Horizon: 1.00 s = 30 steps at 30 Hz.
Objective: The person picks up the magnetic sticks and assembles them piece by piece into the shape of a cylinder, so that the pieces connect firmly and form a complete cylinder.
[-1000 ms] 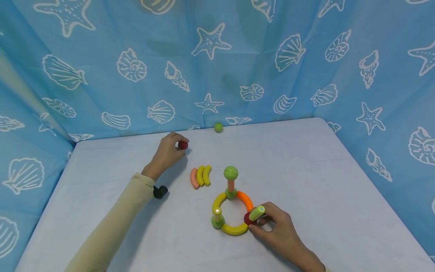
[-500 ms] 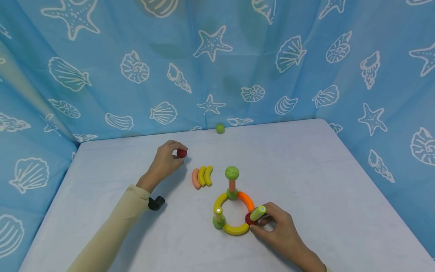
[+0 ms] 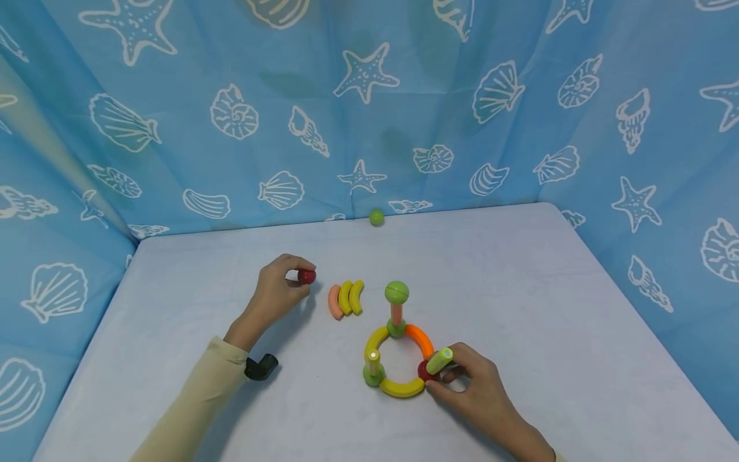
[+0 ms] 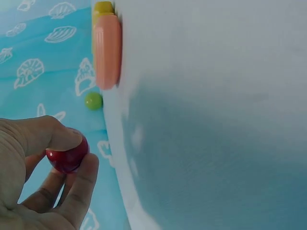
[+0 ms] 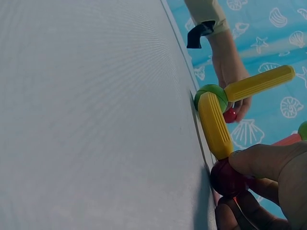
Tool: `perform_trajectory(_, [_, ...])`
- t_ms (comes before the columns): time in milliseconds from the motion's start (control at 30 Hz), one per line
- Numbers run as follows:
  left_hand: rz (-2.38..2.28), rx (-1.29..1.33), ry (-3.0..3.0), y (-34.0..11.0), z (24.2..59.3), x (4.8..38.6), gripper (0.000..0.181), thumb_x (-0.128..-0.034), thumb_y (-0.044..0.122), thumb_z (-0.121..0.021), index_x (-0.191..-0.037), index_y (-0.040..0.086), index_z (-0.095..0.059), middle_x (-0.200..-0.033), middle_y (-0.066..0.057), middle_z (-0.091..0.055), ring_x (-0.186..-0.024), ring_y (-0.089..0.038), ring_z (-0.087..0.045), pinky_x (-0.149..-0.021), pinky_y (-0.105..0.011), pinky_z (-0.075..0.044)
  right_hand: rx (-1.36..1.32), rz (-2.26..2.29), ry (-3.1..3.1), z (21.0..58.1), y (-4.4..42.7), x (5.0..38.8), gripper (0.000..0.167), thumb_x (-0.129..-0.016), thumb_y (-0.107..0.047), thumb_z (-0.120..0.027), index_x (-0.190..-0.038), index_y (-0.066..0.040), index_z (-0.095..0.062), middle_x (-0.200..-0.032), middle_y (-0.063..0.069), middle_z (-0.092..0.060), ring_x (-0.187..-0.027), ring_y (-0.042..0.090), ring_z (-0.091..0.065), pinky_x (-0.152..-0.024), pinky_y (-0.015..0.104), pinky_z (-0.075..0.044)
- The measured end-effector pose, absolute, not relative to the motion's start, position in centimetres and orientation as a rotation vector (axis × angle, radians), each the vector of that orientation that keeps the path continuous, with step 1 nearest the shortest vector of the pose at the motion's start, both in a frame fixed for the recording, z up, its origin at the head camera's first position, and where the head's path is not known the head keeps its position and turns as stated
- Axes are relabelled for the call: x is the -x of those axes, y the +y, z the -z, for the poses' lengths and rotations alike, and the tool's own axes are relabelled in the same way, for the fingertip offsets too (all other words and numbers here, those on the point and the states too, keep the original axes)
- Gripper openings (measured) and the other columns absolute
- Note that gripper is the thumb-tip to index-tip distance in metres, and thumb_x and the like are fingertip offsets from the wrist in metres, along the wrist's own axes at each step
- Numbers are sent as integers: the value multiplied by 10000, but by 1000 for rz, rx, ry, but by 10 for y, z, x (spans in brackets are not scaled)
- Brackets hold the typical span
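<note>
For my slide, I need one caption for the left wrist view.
Red ball pinched in the left hand's grip, pink block and green ball in the background.

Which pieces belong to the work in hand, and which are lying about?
In use:
red ball in the left hand
ring with three sticks, gripped by the right hand

Lying about, perhaps spares:
two yellow blocks
pink block
far green ball

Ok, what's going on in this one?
A person's left-hand grip holds a loose red ball above the table. The right-hand grip pinches a second red ball, part of a ring-shaped toy structure. Only its pink stick is capped, by a green ball; its yellow stick and green stick have bare tops. Three loose curved pieces lie farther back.
</note>
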<state>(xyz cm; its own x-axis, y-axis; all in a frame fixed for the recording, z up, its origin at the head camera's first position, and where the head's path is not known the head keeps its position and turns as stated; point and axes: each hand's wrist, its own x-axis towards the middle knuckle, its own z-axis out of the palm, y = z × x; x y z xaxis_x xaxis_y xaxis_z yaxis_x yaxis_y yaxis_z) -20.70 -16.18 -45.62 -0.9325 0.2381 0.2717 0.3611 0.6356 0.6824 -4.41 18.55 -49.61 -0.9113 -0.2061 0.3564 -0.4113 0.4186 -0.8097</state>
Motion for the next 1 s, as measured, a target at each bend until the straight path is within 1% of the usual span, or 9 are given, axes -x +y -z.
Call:
perform_trajectory(233, [1226, 481, -2669, -166, 454, 191, 332, -782, -78, -774, -1078, 58, -708, -1117, -93, -642, -1024, -266, -619, -804, -391, -587, -538, -1504, -2477, 496, 185, 44, 398, -725, -10, -883, -981, -227, -670, -971, -87, -639, -800, 150, -647, -652, 290, -579])
perform_trajectory(500, [1293, 487, -2607, -169, 460, 166, 372, -759, -91, -796, -1078, 78, -706, -1099, -63, -655, -1008, -244, -631, -781, -371, -590, -550, -1494, -2477, 496, 186, 46, 424, -709, 30, -879, -976, -223, -668, -960, -84, -635, -791, 133, -638, -645, 292, -580])
perform_trajectory(800, [1318, 506, -2593, -167, 457, 142, 393, -752, -84, -805, -1084, 99, -701, -1091, -20, -657, -1009, -203, -621, -760, -331, -593, -529, -1500, -2492, 496, 186, 46, 427, -700, 41, -880, -968, -214, -667, -955, -84, -635, -791, 135, -643, -646, 291, -579])
perform_trajectory(1000, [1433, 541, -2538, -161, 450, 127, 430, -742, -111, -803, -1092, 116, -698, -1098, 6, -652, -1012, -189, -623, -742, -292, -590, -520, -1485, -2500, 496, 186, 45, 444, -690, 55, -879, -970, -217, -665, -953, -91, -633, -790, 143, -648, -646, 289, -580])
